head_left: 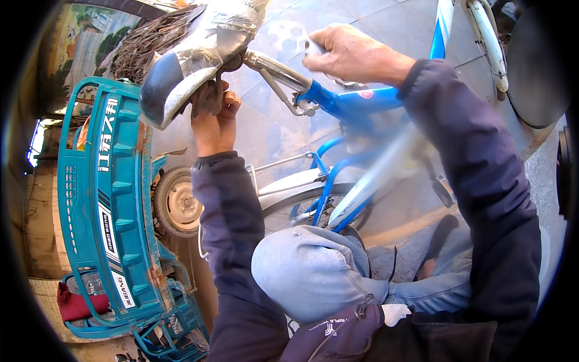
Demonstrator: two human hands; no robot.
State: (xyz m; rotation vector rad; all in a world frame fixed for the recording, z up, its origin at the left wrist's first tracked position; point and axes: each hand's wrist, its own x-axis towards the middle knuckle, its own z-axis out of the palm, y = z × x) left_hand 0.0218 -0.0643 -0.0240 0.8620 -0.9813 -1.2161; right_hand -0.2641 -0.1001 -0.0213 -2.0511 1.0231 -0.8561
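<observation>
Teal cart (125,208): ribbed panel running down the left side, small wheel (183,200) with tan hub beside it, maroon cloth (83,301) at its lower end
Blue bicycle (377,99): centre, frame partly blurred, white mudguard (292,181) over a dark tyre
Dark sleeves (482,151): both reaching up from the lower edge, right one crossing in front of the frame
Denim knee (301,271): pale blue, bent, lower centre
Saddle (202,57): upper left of centre, dark and white, clear plastic over part, on a metal seat post (277,69) running into the blue frame
Right hand (356,54): above the frame, fingers curled closed on a grey object
Left hand (216,120): fingers bent up under the saddle, touching; whether gripping, cannot tell
Grey object (312,48): at the right fingertips, too blurred to identify
</observation>
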